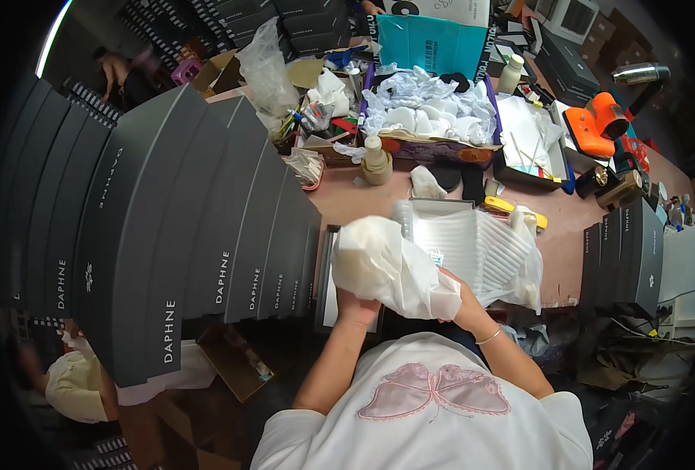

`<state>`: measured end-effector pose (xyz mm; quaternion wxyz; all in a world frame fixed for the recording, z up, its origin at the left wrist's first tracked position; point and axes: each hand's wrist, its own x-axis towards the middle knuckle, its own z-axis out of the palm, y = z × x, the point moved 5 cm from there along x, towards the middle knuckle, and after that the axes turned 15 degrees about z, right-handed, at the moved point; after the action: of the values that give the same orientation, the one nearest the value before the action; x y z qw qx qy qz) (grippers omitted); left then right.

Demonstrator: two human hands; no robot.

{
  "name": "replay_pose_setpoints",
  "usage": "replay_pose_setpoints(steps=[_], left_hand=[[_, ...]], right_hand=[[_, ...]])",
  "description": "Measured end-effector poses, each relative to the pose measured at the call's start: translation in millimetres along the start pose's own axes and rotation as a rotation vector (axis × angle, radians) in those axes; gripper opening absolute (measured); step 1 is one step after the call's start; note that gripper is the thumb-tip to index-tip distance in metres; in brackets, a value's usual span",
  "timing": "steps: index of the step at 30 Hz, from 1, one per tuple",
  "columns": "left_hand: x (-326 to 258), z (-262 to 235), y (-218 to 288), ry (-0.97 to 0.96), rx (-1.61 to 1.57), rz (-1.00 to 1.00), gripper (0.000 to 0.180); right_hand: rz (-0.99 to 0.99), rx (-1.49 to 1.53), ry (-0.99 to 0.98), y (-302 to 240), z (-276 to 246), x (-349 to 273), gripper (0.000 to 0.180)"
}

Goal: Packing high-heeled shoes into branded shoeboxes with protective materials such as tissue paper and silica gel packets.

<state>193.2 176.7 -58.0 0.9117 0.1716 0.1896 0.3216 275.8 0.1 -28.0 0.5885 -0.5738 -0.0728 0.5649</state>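
Observation:
Both hands hold a bundle wrapped in crumpled white tissue paper point(379, 262), raised in front of my chest. My left hand point(357, 308) is closed round its lower left side, with most of the fingers hidden beneath the paper. My right hand point(471, 307) grips the loose right end, fingers partly behind it. What the paper wraps is hidden. Just beyond lies a sheet of ribbed translucent padding point(472, 243), spread over an open dark box point(441, 207). The edge of another dark box with a white inside point(329, 301) shows beside my left wrist.
Tall stacks of dark shoe boxes point(151, 235) crowd the left; a smaller stack point(621, 251) stands right. Behind are a carton of crumpled tissue point(433, 110), a squat bottle point(376, 163), a yellow-handled cutter point(512, 210) and an orange tape dispenser point(590, 131). Other people are at far left.

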Motion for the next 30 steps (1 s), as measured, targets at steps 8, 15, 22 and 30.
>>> replay_pose_setpoints(steps=[8, 15, 22, 30], left_hand=[[49.3, 76.0, 70.5, -0.106, 0.536, 0.365, 0.035], [-8.2, 147.0, 65.6, -0.556, 0.837, 1.064, 0.039], [-15.4, 166.3, 153.0, -0.357, 1.433, 1.963, 0.028], [77.4, -33.5, 6.7, -0.809, 1.967, 0.095, 0.046]], right_hand=[[-0.416, -0.305, 0.420, -29.3, -39.7, -19.2, 0.078], [-0.040, -0.174, 0.484, -30.1, -85.4, -6.8, 0.053], [-0.146, -0.288, 0.816, -14.0, -172.4, -34.8, 0.041], [-0.240, -0.724, 0.586, -50.8, -150.6, -54.9, 0.049]])
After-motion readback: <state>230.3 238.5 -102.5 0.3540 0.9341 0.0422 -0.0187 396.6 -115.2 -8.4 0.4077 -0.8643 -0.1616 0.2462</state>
